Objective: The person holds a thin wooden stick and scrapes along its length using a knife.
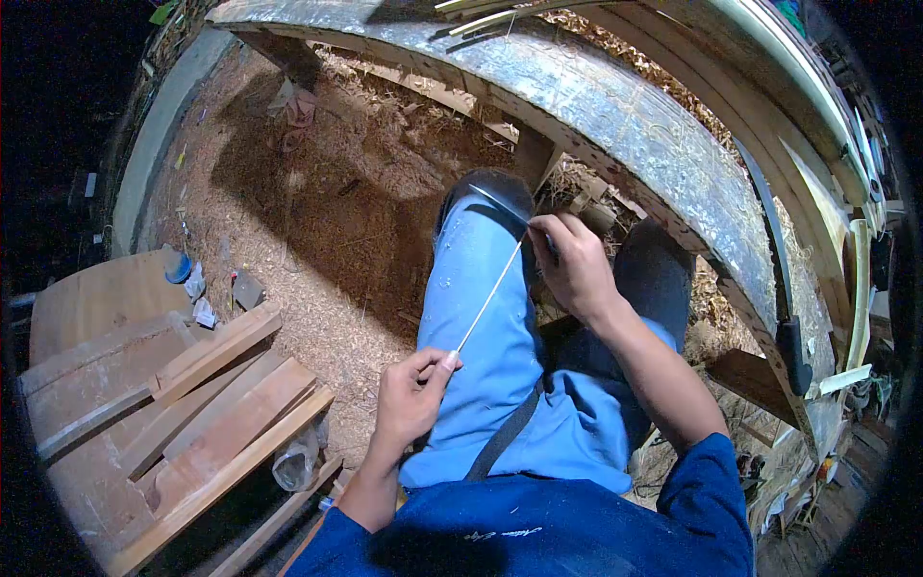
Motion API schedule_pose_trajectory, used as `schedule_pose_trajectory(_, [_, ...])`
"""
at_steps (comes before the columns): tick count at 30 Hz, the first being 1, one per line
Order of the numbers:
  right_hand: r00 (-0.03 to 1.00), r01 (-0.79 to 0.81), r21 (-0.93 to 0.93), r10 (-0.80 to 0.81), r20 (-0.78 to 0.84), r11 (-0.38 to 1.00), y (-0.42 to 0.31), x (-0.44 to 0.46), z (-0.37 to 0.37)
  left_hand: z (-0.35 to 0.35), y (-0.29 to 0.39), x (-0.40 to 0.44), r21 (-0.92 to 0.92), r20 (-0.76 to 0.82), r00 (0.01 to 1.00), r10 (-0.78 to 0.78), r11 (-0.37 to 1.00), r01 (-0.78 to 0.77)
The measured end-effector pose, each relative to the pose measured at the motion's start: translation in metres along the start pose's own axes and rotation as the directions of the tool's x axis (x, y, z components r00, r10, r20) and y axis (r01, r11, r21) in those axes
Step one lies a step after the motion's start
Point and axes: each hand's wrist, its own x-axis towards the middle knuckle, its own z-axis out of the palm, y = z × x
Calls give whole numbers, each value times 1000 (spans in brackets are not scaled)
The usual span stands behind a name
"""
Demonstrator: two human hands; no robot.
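Note:
My left hand (411,396) pinches the lower end of a thin pale strip (492,298), like split bamboo or wood, between thumb and fingers. The strip slants upward over my right-side-free, blue-covered knee (471,269) to my right hand (577,267). My right hand is closed around a small knife, its narrow shiny blade (498,204) pointing up and left above the knee. The knife's handle is hidden in the fingers. The strip's upper end meets the blade near the right fingertips.
A worn curved bench (615,106) arcs across the top and right, with a long black-handled blade (790,346) on it. Several thin strips (510,17) lie at its far edge. Wooden boards (231,413) are stacked at left. Shavings cover the floor (327,298).

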Motion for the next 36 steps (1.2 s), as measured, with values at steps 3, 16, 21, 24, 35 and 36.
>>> schedule_pose_trajectory(3, [998,54,49,-54,-15,997,0,1,1,0,-5,-6,-15,-133,986,106,994,-109])
schedule_pose_trajectory(16, [985,151,-33,-153,-84,988,-19,32,1,-12,2,-20,-58,-173,985,26,998,-36])
schedule_pose_trajectory(21, [987,145,-78,-149,-55,986,-9,25,11,-15,11,-21,-210,26,986,-164,963,166])
schedule_pose_trajectory(24, [991,107,3,-106,-86,994,-13,25,16,-18,18,-11,-204,75,990,-121,970,134])
schedule_pose_trajectory(35, [978,101,160,-68,-199,982,-22,34,16,-12,30,8,-100,9,997,-73,992,73])
schedule_pose_trajectory(36, [980,95,161,-64,-186,982,-19,34,15,-14,31,4,-87,-43,994,-102,991,98])
